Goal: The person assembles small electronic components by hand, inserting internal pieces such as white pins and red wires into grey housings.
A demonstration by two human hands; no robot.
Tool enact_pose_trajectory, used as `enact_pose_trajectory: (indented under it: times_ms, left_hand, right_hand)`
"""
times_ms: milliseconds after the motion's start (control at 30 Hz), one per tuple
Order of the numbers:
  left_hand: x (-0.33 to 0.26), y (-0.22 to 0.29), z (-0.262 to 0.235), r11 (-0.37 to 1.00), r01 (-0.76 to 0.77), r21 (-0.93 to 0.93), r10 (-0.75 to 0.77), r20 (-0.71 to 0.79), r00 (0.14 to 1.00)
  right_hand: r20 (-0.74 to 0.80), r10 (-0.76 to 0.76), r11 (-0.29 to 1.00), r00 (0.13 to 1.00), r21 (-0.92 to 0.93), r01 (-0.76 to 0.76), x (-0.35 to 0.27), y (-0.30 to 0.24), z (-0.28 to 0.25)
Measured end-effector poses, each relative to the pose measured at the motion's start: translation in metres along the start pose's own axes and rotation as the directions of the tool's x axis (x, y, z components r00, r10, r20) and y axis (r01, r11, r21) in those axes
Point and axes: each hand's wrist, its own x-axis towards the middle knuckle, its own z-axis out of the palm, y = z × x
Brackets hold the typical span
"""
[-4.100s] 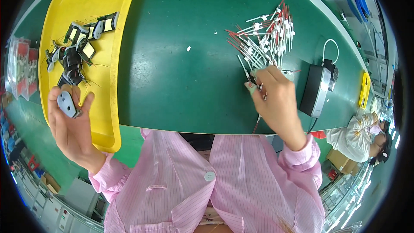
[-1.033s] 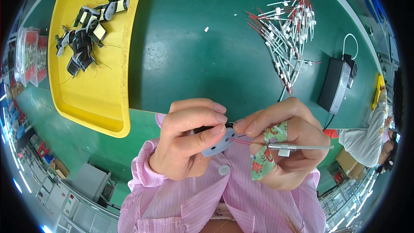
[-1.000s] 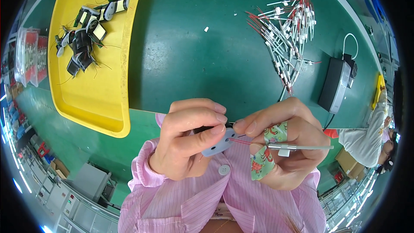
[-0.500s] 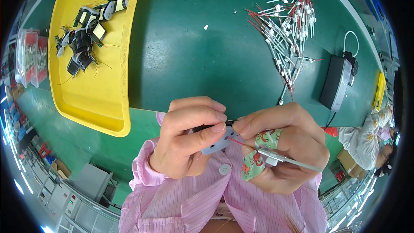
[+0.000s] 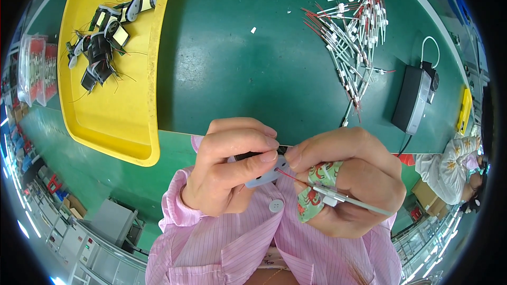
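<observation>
In front of the pink striped shirt, my left hand point(image 5: 224, 166) pinches a small light-grey plastic part point(image 5: 260, 180) with dark holes; a black piece shows behind its fingers. Close against it on the right is my right hand point(image 5: 359, 179), closed, with printed green bandages on two fingers. It grips a wire lead point(image 5: 364, 205) with a white connector and a thin grey sleeve. The lead's red wire reaches across to the grey part, by one of its holes; whether its tip is inside, I cannot tell. The right fingertips hide part of the join.
A yellow tray point(image 5: 111, 121) at the left bears several black-and-grey assemblies point(image 5: 100, 50) with thin wires. A pile of similar wire leads point(image 5: 354, 42) lies on the green table point(image 5: 227, 74). At right stand a black box point(image 5: 412, 100) with a cable and a person in white point(image 5: 443, 174).
My right hand has shifted slightly right, and the wire lead has tilted a little in its grip. My left hand keeps its hold with almost no movement.
</observation>
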Motion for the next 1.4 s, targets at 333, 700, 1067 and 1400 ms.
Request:
enact_pose_trajectory:
  times_ms: [333,700,1067,1400]
  left_hand:
    - [-0.002,-0.001,0.000,0.999,-0.011,0.036,0.011,-0.002,1.000]
    - [0.002,-0.004,-0.012,0.986,-0.097,0.135,0.075,0.158,0.985]
    - [0.013,0.008,-0.014,0.953,-0.002,0.301,-0.075,0.244,0.967]
    - [0.007,0.002,-0.014,0.991,0.068,0.118,-0.081,0.106,0.991]
  right_hand:
    - [-0.018,-0.028,0.992,0.999,-0.122,0.025,0.002,-0.002,0.006]
    - [0.048,0.045,0.994,0.998,-0.106,-0.039,0.005,-0.002,-0.007]
    - [0.051,0.117,0.963,0.992,-0.250,-0.101,0.000,-0.005,-0.012]
    - [0.134,-0.125,0.913,0.983,-0.372,0.167,-0.001,0.003,-0.009]
